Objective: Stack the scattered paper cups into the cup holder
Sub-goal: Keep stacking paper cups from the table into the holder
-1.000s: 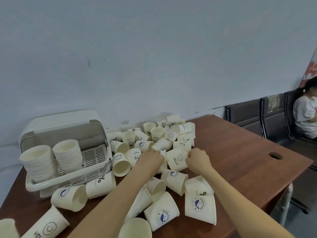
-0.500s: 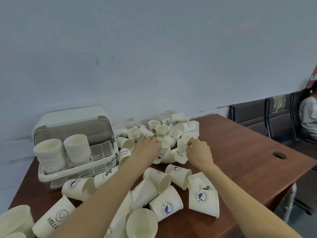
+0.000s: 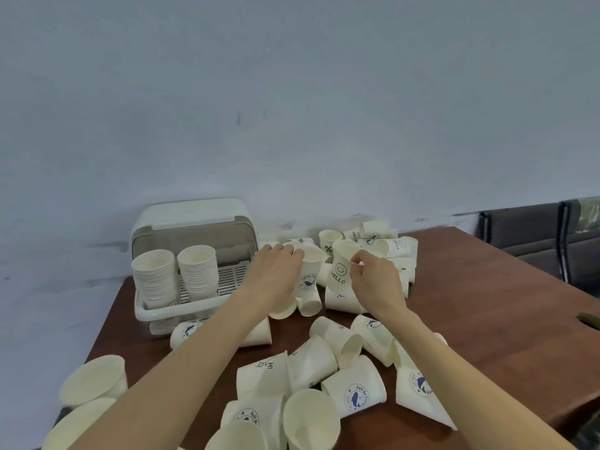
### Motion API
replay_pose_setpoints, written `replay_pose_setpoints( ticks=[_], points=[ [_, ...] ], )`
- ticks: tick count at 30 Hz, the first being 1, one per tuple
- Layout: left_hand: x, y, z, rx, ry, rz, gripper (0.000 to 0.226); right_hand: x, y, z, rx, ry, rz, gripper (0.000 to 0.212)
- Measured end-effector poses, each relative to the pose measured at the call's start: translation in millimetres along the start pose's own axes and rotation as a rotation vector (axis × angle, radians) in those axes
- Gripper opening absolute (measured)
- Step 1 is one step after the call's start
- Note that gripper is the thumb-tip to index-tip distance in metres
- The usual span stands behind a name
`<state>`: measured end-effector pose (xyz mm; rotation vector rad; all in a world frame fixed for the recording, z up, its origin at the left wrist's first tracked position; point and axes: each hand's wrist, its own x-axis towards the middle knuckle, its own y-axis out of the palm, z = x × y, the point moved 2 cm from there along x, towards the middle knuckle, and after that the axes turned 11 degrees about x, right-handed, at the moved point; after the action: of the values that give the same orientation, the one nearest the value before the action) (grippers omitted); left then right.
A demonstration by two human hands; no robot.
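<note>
Several cream paper cups lie scattered over the brown table [image 3: 487, 306]. My left hand [image 3: 276, 274] grips a cup with a blue round logo [image 3: 308, 274], held upright just right of the cup holder. My right hand [image 3: 376, 284] pinches the rim of a "HELLO" smiley cup [image 3: 339, 271], lifted and tilted beside the other cup. The white cup holder [image 3: 194, 235], lid raised, stands at the back left with two tall cup stacks [image 3: 175, 274] inside it.
A pile of cups [image 3: 383, 245] sits at the back by the wall. More cups [image 3: 324, 378] lie on their sides near the front edge and at the left [image 3: 94, 381]. Dark chairs [image 3: 532, 235] stand at the right. A round hole [image 3: 589, 319] is in the tabletop.
Both hands reached into the back pile, each closed on a cup and lifted it. The view shifted left, so the holder sits nearer the middle.
</note>
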<state>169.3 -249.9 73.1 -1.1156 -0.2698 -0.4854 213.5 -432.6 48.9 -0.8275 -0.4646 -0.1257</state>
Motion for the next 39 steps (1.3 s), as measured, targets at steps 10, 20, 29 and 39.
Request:
replay_pose_setpoints(
  ticks=[10, 20, 29, 39],
  points=[
    [-28.6, -2.3, 64.0, -0.014, -0.202, -0.084, 0.019, 9.5, 37.6, 58.7, 0.03, -0.138, 0.049, 0.021],
    [-58.6, -7.9, 132.0, 0.0, -0.405, -0.096, 0.018, 13.2, 78.1, 128.3, 0.101, -0.31, 0.1, 0.024],
    [-88.0, -4.0, 186.0, 0.074, -0.524, -0.103, 0.01, 28.0, 104.2, 201.3, 0.166, -0.395, 0.12, 0.022],
    [-105.2, 6.1, 212.0, 0.049, -0.608, -0.086, 0.014, 28.3, 146.3, 221.4, 0.038, -0.385, 0.248, 0.024]
  ],
)
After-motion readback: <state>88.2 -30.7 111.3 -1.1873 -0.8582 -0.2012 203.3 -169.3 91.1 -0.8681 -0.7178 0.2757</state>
